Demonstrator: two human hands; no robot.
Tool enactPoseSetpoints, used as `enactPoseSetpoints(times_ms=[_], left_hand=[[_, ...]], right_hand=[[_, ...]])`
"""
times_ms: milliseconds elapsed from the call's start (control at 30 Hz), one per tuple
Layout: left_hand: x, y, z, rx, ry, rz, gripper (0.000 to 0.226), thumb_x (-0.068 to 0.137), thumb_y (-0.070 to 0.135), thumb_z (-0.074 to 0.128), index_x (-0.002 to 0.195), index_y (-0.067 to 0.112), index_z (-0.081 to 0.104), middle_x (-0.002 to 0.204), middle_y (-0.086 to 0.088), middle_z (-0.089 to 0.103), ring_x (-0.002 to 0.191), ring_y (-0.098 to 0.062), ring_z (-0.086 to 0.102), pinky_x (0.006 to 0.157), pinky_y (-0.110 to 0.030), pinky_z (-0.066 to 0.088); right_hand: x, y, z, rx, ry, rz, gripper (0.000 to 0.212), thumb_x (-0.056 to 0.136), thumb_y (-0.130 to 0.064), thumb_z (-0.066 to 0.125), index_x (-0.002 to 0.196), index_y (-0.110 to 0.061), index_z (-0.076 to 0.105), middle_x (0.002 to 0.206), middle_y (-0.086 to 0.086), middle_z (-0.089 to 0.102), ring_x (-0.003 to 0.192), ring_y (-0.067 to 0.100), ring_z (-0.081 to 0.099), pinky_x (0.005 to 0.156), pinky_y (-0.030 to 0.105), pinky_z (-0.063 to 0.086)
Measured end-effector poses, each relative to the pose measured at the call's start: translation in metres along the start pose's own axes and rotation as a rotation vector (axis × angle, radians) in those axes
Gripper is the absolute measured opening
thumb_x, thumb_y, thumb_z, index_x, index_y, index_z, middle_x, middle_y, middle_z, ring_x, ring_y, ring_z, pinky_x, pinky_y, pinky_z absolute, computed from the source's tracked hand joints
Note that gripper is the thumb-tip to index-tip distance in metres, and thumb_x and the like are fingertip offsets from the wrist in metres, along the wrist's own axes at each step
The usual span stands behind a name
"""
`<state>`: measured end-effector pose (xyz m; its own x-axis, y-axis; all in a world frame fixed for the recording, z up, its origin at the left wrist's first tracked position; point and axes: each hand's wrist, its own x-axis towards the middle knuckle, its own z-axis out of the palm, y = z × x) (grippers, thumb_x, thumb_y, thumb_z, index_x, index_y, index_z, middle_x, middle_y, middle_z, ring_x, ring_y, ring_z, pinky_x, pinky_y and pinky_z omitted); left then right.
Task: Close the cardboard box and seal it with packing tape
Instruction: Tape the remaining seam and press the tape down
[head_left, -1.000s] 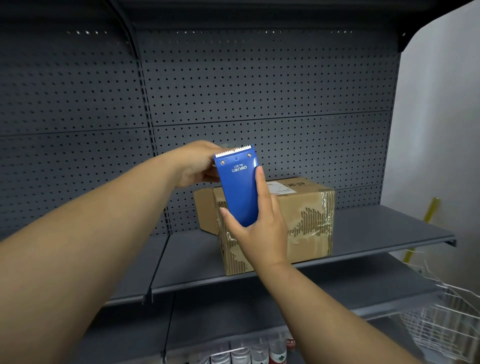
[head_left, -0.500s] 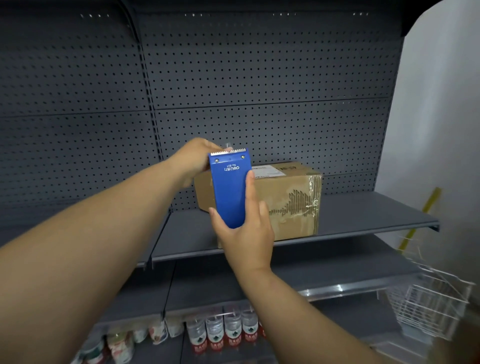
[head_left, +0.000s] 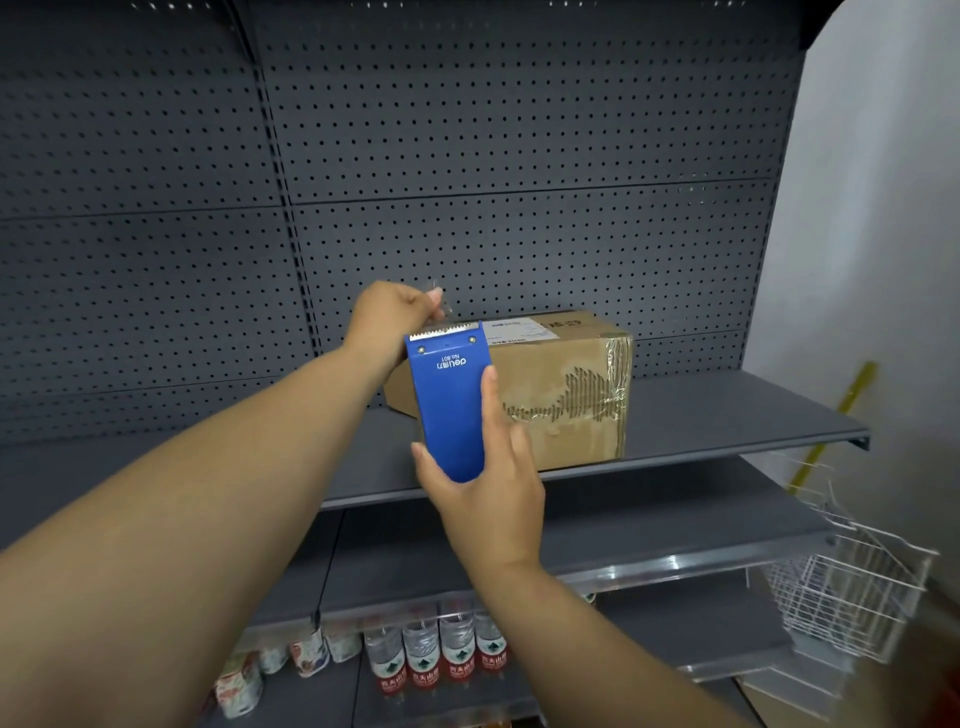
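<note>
1. Two hands were engaged: the right hand (head_left: 485, 512) gripped the dispenser (head_left: 451, 402); the left hand (head_left: 392, 317) pinched the tape end (head_left: 435, 300), evidently to draw out a length.
2. Box (head_left: 563, 387) sat mid-shelf (head_left: 727, 415), one left flap apparently open, unsealed.

Brown cardboard box (head_left: 561, 384) sits on the grey metal shelf (head_left: 727, 415), against the perforated back panel (head_left: 519, 156). Blue tape dispenser (head_left: 452, 405), held in the right hand (head_left: 488, 499), is in front of the box's left end; left hand (head_left: 389, 317) just behind the dispenser's top edge. Plastic water bottles (head_left: 436, 660) stand on a lower shelf; white wire basket (head_left: 852, 597) at lower right.
</note>
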<state>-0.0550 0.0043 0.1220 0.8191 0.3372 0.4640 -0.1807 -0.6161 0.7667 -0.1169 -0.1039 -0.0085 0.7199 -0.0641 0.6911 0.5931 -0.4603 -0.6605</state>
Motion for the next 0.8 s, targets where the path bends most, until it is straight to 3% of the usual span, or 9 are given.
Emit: enactPoseSetpoints(times_ms=[67,200,333,400,500,633,733,800], left_hand=[[0.008,-0.009,0.002,0.104,-0.030,-0.019,0.036,0.094,0.030,0.052,0.088,0.001,0.071,0.091,-0.016,0.070,0.079,-0.023,0.060,0.075,-0.030,0.046],[0.027,-0.032,0.006,0.252,-0.108,-0.052,0.037,0.093,0.038,0.052,0.086,0.008,0.073,0.087,-0.015,0.071,0.081,-0.030,0.064,0.074,-0.033,0.048],[0.039,-0.050,0.007,0.349,-0.159,-0.073,0.042,0.092,0.040,0.053,0.067,0.007,0.059,0.058,-0.010,0.049,0.050,-0.020,0.040,0.052,-0.026,0.032],[0.045,-0.058,0.008,0.384,-0.183,-0.079,0.038,0.092,0.041,0.052,0.070,0.012,0.063,0.065,-0.013,0.058,0.054,-0.020,0.045,0.052,-0.025,0.033],[0.053,-0.067,0.010,0.416,-0.193,-0.078,0.032,0.092,0.042,0.051,0.078,0.020,0.070,0.091,-0.009,0.072,0.073,-0.020,0.060,0.057,-0.022,0.039],[0.062,-0.073,0.012,0.455,-0.197,-0.069,0.034,0.093,0.038,0.051,0.074,0.016,0.068,0.104,-0.005,0.071,0.070,-0.017,0.057,0.053,-0.023,0.037],[0.064,-0.076,0.012,0.508,-0.199,-0.067,0.036,0.094,0.038,0.050,0.098,0.010,0.072,0.099,-0.007,0.070,0.075,-0.018,0.055,0.054,-0.023,0.036],[0.064,-0.078,0.013,0.518,-0.204,-0.071,0.037,0.094,0.038,0.049,0.100,0.010,0.071,0.103,-0.011,0.070,0.081,-0.020,0.057,0.062,-0.025,0.038]], right_hand=[[0.000,0.006,0.009,0.001,0.007,0.006,0.097,0.072,-0.053,0.070,0.141,-0.044,0.001,0.097,-0.001,0.052,0.082,0.016,0.056,0.066,0.021,0.039],[0.001,0.015,0.026,0.001,-0.040,0.050,0.096,0.073,-0.055,0.068,0.140,-0.046,0.000,0.090,-0.004,0.045,0.072,0.014,0.051,0.063,0.021,0.038],[0.002,0.025,0.045,-0.009,-0.031,0.078,0.097,0.071,-0.061,0.060,0.141,-0.047,-0.004,0.086,-0.006,0.042,0.068,0.013,0.050,0.062,0.021,0.039],[0.002,0.030,0.053,-0.022,-0.054,0.086,0.098,0.071,-0.060,0.061,0.141,-0.047,-0.006,0.086,-0.007,0.041,0.067,0.011,0.047,0.062,0.020,0.038],[0.005,0.034,0.060,-0.016,-0.094,0.096,0.097,0.073,-0.058,0.064,0.140,-0.048,-0.006,0.089,-0.007,0.041,0.068,0.010,0.044,0.063,0.019,0.037],[0.009,0.033,0.066,-0.011,-0.162,0.116,0.098,0.076,-0.058,0.063,0.135,-0.047,-0.015,0.094,-0.007,0.041,0.075,0.009,0.045,0.067,0.018,0.035],[0.011,0.034,0.071,-0.023,-0.180,0.126,0.099,0.077,-0.059,0.062,0.134,-0.047,-0.018,0.095,-0.007,0.040,0.076,0.009,0.044,0.068,0.018,0.035],[0.011,0.035,0.073,-0.032,-0.191,0.128,0.099,0.077,-0.059,0.061,0.133,-0.048,-0.020,0.095,-0.007,0.040,0.076,0.009,0.045,0.068,0.018,0.035]])
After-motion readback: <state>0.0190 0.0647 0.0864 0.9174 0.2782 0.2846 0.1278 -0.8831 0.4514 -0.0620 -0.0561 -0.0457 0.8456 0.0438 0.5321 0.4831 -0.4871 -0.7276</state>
